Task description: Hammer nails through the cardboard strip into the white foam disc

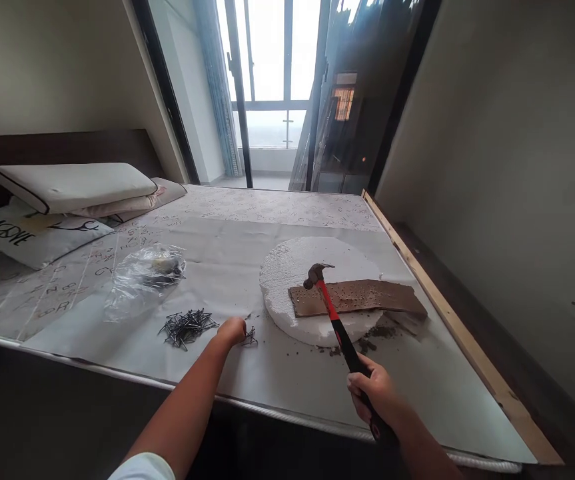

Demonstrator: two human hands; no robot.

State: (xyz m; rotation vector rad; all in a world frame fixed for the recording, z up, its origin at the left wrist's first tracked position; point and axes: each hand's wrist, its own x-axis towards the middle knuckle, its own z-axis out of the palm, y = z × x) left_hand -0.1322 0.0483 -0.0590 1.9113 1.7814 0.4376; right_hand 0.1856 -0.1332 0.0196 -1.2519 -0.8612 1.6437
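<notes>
- The person stands at the foot of a bed (247,393) covered with a plastic sheet, and works over it.
- The right hand (374,393) is closed around the black grip of a claw hammer (334,313); its head hangs just above the left end of a brown wooden strip (362,297).
- The strip lies on a round white foam disc (292,267) and already carries many nail marks or nail heads; dark crumbs lie beside the disc.
- The left hand (231,330) reaches down with the fingers curled together at a few loose nails (250,337); I cannot tell if it has one pinched already.
- A bigger pile of nails (187,327) lies just to the left, near a crumpled plastic bag (142,277).
- I judge the step is fetching a fresh nail. Next it must be stood upright on the strip and held steady for a light first tap.
</notes>
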